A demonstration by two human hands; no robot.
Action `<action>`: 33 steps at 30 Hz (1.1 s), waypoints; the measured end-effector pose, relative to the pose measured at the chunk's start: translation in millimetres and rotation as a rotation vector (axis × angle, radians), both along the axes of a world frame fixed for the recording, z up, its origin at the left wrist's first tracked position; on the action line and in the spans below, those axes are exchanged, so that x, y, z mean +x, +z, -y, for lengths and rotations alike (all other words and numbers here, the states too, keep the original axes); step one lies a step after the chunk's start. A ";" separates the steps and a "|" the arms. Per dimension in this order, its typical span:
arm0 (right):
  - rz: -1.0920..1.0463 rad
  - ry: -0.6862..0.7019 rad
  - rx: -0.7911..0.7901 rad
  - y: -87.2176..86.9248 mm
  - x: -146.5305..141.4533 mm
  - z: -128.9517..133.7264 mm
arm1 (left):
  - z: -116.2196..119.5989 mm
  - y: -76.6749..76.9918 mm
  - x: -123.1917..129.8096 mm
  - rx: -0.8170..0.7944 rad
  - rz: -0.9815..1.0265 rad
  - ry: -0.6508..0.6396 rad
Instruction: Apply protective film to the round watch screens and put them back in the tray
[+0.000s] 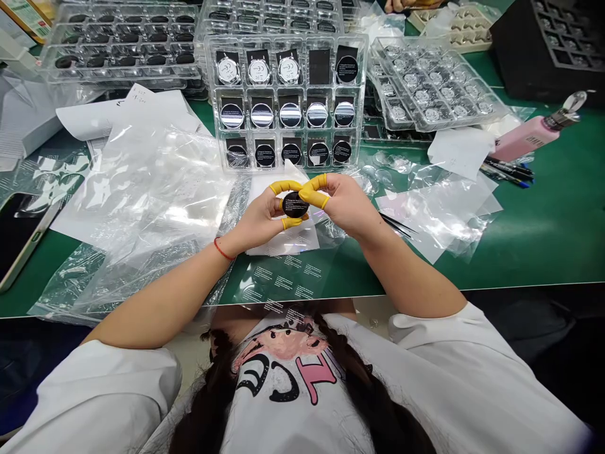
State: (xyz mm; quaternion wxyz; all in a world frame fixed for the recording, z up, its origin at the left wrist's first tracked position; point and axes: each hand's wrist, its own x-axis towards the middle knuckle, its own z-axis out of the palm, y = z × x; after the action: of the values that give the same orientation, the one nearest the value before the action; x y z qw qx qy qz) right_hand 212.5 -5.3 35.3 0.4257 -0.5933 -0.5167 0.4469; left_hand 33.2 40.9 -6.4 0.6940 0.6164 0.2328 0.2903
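Note:
A round black disc (295, 205) with small white print on its face sits between my hands. My left hand (255, 222) pinches it from below and the left with yellow finger cots (285, 186) on its fingertips. My right hand (343, 203) presses yellow-capped fingertips (314, 192) against the disc's upper right edge. Under my hands lies a white printed sheet (283, 241). Just beyond stands a clear compartment tray (210, 94) holding rows of round watch-like discs, some silver and some black. Part of the disc is hidden by my fingers.
Crumpled clear plastic bags (155, 189) lie to my left, and more film (439, 214) to my right, beside tweezers (397, 224). Further right are a tray of silver discs (472, 107), a pink bottle (524, 140) and pens (508, 171), all on a green mat (543, 239). A phone (23, 233) lies far left.

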 end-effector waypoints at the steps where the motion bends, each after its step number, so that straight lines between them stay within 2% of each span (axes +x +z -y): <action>1: 0.005 0.000 -0.001 -0.2 -0.6 0.2 | -0.1 -0.2 0.0 0.003 -0.001 -0.001; 6: 0.112 0.018 0.057 4.9 2.8 -0.6 | -1.6 -1.5 0.3 -0.001 -0.004 -0.010; 10: 0.460 -0.048 0.194 6.2 25.1 -8.8 | -4.6 -1.4 -0.9 -0.041 -0.016 0.010; 12: 0.702 -0.036 0.138 -1.0 38.6 -14.9 | -7.3 -0.7 -2.9 -0.039 -0.022 0.007; 15: 0.982 0.056 -0.033 -18.5 51.5 -23.2 | -11.9 0.7 -6.7 -0.018 -0.044 0.001; 18: 1.071 0.072 -0.104 -30.5 54.7 -27.7 | -15.2 1.9 -9.4 0.001 -0.060 0.014; 20: 1.054 0.047 -0.106 -30.0 53.6 -28.5 | -16.0 2.8 -9.8 0.001 -0.061 0.025; 23: 0.889 -0.053 0.019 -18.6 46.2 -25.4 | -15.3 4.7 -8.9 -0.027 -0.062 0.044; 25: 0.722 -0.130 0.202 -9.8 35.2 -18.9 | -14.1 6.2 -8.0 -0.040 -0.062 0.063; 27: 0.611 -0.139 0.409 -5.2 19.8 -9.6 | -12.8 7.3 -7.4 -0.037 -0.056 0.079; 30: 0.654 -0.005 0.610 -10.0 -3.4 2.6 | -11.0 6.8 -6.8 -0.004 -0.040 0.079; 33: 0.811 0.040 0.633 -21.1 -15.3 5.1 | -9.3 3.2 -6.1 0.051 -0.031 0.080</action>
State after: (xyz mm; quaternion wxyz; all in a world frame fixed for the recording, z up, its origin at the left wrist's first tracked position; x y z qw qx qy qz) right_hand 197.3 -10.5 14.2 0.3413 -0.5509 -0.7615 0.0107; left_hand 27.1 50.2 -3.2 0.6623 0.6285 0.2606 0.3138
